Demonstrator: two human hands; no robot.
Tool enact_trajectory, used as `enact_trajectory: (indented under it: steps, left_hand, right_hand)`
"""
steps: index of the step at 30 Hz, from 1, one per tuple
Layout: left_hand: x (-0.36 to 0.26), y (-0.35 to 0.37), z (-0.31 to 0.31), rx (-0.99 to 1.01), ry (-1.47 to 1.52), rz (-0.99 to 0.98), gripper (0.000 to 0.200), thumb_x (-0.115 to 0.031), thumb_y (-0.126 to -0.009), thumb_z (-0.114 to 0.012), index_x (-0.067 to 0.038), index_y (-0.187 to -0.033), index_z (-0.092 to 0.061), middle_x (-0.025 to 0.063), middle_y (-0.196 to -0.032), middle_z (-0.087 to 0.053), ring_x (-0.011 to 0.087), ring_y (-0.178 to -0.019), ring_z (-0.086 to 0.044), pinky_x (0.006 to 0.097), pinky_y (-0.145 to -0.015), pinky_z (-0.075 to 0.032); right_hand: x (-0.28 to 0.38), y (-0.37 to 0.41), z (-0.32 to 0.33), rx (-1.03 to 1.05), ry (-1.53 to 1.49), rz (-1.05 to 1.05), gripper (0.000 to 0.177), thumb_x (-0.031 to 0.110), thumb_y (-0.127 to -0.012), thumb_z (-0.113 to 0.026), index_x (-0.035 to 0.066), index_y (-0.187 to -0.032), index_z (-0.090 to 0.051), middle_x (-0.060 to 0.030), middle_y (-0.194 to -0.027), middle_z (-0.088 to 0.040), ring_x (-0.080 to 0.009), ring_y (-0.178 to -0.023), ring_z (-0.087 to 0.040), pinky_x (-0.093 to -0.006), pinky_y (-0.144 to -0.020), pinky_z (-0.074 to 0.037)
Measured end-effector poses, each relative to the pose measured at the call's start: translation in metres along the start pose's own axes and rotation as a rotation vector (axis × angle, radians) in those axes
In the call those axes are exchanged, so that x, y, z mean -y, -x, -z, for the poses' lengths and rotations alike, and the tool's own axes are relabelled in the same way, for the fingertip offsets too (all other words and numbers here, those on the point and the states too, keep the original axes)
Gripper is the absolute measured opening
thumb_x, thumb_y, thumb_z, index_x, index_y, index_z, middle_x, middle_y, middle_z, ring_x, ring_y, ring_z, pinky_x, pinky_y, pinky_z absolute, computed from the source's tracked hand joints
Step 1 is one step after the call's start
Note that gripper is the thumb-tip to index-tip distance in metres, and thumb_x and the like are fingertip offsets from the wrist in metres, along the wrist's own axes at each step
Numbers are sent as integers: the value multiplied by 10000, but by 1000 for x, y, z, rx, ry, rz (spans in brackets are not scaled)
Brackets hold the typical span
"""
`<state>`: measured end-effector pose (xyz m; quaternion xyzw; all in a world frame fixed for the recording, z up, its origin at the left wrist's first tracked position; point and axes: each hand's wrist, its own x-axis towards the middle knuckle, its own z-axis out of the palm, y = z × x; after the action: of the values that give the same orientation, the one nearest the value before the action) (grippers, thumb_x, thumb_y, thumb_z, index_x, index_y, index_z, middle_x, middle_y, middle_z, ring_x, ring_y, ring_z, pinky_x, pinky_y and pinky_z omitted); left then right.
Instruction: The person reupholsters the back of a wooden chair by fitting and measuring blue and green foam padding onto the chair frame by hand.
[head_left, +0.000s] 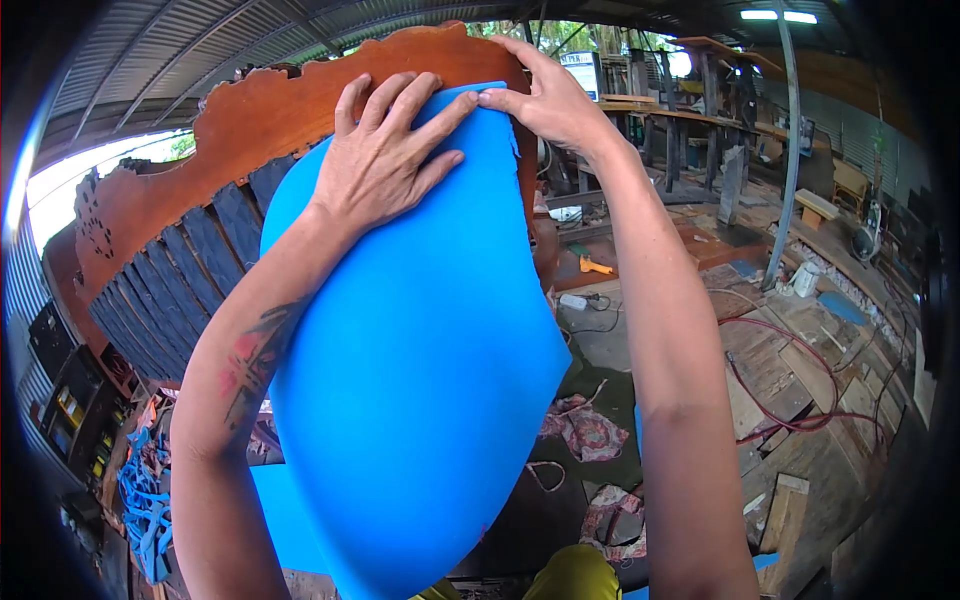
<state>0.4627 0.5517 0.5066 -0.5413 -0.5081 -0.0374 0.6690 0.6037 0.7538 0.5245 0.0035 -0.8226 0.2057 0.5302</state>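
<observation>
A large bright-blue foam sheet [420, 330] hangs curved in front of a carved wooden furniture back [290, 105], its top edge lying against the wood. My left hand [385, 150] presses on the upper part of the sheet, fingers spread, with the index fingertip at the top right corner. At that corner my right hand [545, 100] pinches the sheet's edge with the thumb, while its other fingers reach around the wooden end and are partly hidden. Dark straps [180, 270] run side by side across the furniture back, left of the foam.
Blue scraps [147, 500] lie in a heap at lower left. Patterned cloth pieces [585, 430] are below the foam. A red hose [790, 425] loops over the board-strewn floor at right, near an orange tool [595, 265]. A metal post [788, 150] stands beyond.
</observation>
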Motion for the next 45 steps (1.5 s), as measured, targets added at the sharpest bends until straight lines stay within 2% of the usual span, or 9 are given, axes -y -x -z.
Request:
enact_trajectory:
  steps: [7,10,12,14,19,24,26,39,45]
  left_hand:
    - [5,-4,-2,23,-29,-105,584,-530,-994,-543,-316,-1530,-452,45,-1612,-374,282,-1525,-281,553,-1259,-122]
    - [5,-4,-1,44,-43,-103,592,-536,-997,-536,-320,-1540,-440,42,-1618,-368,280,-1529,-272,551,-1263,-112]
    - [4,-5,-1,49,-51,-101,596,-537,-998,-534,-321,-1544,-433,40,-1619,-368,278,-1530,-272,549,-1265,-111]
    - [5,-5,-1,47,-43,-101,608,-536,-995,-537,-304,-1548,-429,42,-1620,-366,279,-1529,-274,546,-1264,-113]
    - [5,-7,-1,53,-48,-103,601,-538,-994,-533,-293,-1536,-444,31,-1619,-367,268,-1528,-275,543,-1266,-109]
    - [5,-7,-2,60,-51,-102,582,-550,-996,-519,-305,-1520,-463,14,-1613,-377,255,-1529,-272,543,-1269,-99]
    - [5,-7,-2,52,-47,-119,622,-532,-985,-554,-272,-1539,-445,31,-1625,-362,294,-1533,-259,547,-1264,-102]
    - [7,-6,-3,43,-59,-127,586,-545,-998,-523,-315,-1533,-453,35,-1593,-398,283,-1514,-292,551,-1265,-100]
    - [6,1,-4,-57,-63,-130,558,-525,-980,-582,-334,-1498,-501,44,-1371,-484,222,-1290,-435,474,-1178,-239]
  right_hand:
    - [-13,1,-8,-78,-121,165,814,304,-835,-822,34,-1510,-456,-221,-1325,-621,-275,-1179,-627,-410,-994,-504]
    - [-23,8,-21,-242,-108,306,716,285,-844,-812,15,-1444,-530,-219,-1273,-639,-301,-1133,-640,-409,-988,-502]
    - [-23,30,-39,-595,-40,279,578,292,-861,-793,0,-1330,-622,-203,-1172,-659,-315,-1056,-648,-412,-972,-501]
    - [-6,63,-48,-676,-103,147,406,221,-889,-772,-18,-1205,-682,-136,-998,-642,-233,-866,-634,-366,-793,-534]
    - [-2,111,-78,-618,-336,-103,372,183,-909,-757,-16,-1213,-678,-124,-984,-639,-204,-827,-625,-343,-737,-528]
    - [-10,121,-101,-606,-269,-91,450,220,-903,-764,-19,-1266,-650,-137,-989,-642,-221,-824,-624,-357,-736,-527]
    - [-9,122,-103,-630,-225,-72,442,203,-897,-768,-13,-1264,-653,-139,-990,-643,-224,-825,-623,-363,-737,-528]
    - [-9,123,-109,-631,-333,-135,355,145,-886,-776,-4,-1193,-678,-125,-962,-669,-200,-793,-624,-345,-726,-529]
    - [-7,119,-107,-631,-435,-194,323,182,-894,-776,-31,-1115,-677,-124,-893,-700,-184,-745,-638,-337,-695,-535]
